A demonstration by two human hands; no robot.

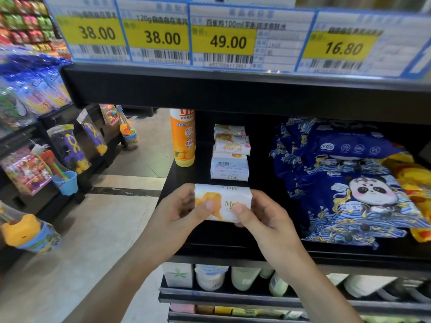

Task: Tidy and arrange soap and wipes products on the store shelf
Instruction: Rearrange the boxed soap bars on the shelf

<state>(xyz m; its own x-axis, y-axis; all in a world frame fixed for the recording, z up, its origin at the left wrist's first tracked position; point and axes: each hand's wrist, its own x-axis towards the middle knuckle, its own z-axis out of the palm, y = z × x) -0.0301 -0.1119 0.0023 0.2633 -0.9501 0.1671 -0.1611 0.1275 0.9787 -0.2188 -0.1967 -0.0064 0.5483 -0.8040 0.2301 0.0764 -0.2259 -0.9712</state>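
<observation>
A person stands at a black store shelf [205, 241], seen from head height looking down at two bare forearms. Both hands hold one white and orange bar of soap [222, 202] just above the front of the shelf. The left hand [179, 209] grips its left end, thumb pressed on the front face. The right hand [258, 216] grips its right end, thumb also on the front.

Behind the held bar, a small stack of matching soap bars [229, 157] sits further back on the same shelf, some turned barcode side up. To the left of the stack stands a tall orange bottle [183, 138], upright at the shelf's edge. To the right, well apart from the soap, lie overlapping dark blue packs of wipes [338, 190] with a cartoon panda, leaning loosely on each other. Yellow packs [412, 183] touch them at the far right.

Above hang yellow price tags [224, 40] reading 38.00, 38.00, 49.00 and 16.80. The shelf below holds pale bottles [245, 277]. Across the aisle to the left hang packaged toys [70, 148].
</observation>
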